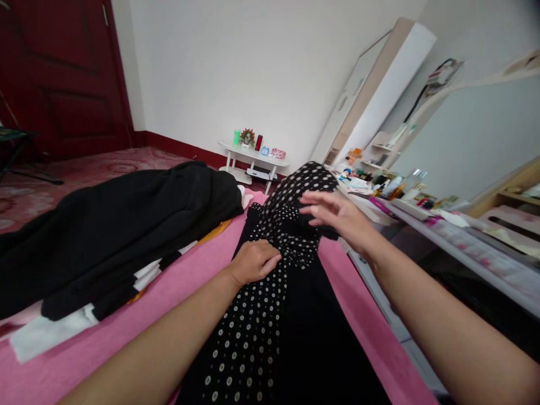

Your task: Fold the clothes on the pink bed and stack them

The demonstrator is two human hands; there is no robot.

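A long black garment with white dots (248,332) lies lengthwise on a pink cover, its far end bunched up. A plain black panel runs along its right side. My left hand (255,261) is on the middle of the dotted cloth, fingers curled in and closed on it; the fingertips are hidden. Over the right side of the bunched part is my right hand (333,216), open with fingers stretched and apart, holding nothing. Whether it touches the cloth I cannot tell.
Black clothes (126,225) lie heaped on the left, with white and mustard pieces showing underneath. The pink cover (202,287) shows between. A cluttered dressing table (405,208) with a mirror stands right. A low white shelf (253,153) is at the far wall, and a dark red door (63,79) left.
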